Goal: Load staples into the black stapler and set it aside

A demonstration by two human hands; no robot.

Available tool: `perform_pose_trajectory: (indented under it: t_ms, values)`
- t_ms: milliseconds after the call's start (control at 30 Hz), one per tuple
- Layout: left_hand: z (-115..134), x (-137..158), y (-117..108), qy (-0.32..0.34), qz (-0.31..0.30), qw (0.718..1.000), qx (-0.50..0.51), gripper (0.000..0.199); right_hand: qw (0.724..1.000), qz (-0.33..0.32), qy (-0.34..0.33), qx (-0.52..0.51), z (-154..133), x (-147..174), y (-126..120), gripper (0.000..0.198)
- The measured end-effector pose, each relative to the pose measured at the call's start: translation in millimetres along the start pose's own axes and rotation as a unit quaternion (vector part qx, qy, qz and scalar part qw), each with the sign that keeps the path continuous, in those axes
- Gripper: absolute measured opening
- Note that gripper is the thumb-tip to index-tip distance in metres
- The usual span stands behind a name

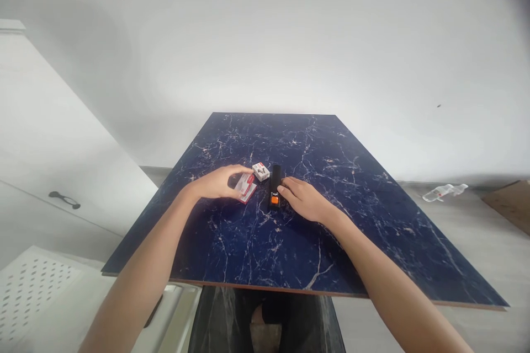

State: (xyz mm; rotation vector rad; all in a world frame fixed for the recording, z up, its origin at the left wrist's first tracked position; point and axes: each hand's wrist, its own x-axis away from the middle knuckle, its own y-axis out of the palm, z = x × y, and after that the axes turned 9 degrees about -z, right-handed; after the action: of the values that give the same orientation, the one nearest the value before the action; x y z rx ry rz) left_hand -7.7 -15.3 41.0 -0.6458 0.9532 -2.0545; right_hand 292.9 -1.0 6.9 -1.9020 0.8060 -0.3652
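My left hand [219,182] curves around a small red-and-white box [245,187], with its thumb at the far end and its fingers at the near side. Just beyond it, near the thumb tip, sits a small white box [261,171] with a dark picture and a red mark. A long black stapler-like tool [275,183] with an orange patch at its near end lies pointing away from me. My right hand [304,198] grips its right side, thumb close to the orange patch and fingers bent behind. The undersides of both hands are hidden.
Everything stands on a dark blue marble-patterned table [281,253] against a white wall. On the left are a white cabinet [62,138] and a perforated white panel [37,287]. A clear plastic bottle [445,192] and a cardboard box [511,204] lie on the floor to the right.
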Motion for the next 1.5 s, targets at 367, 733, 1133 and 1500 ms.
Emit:
perform_pose_trajectory:
  t_ms: [367, 733, 1133, 1500]
  values:
    - [2.5, -14.6, 25.5, 0.016, -0.022, 1.0, -0.014, 0.078, 1.0, 0.001, 0.012, -0.016, -1.4, -1.6, 0.3, 0.034]
    - [10.0, -26.7, 55.8, -0.007, 0.04, 0.999, -0.015, 0.107, 1.0, -0.002, 0.009, -0.022, -0.6, -1.5, 0.2, 0.033]
    - [13.3, -23.3, 51.4, 0.012, 0.049, 0.993, -0.105, 0.099, 1.0, -0.001, 0.007, -0.029, -1.2, -0.6, -0.2, 0.033]
    - [14.1, -16.1, 37.9, -0.035, 0.012, 0.997, -0.061, 0.1, 1.0, -0.004, 0.017, -0.022, 0.0, -1.0, 0.0, 0.034]
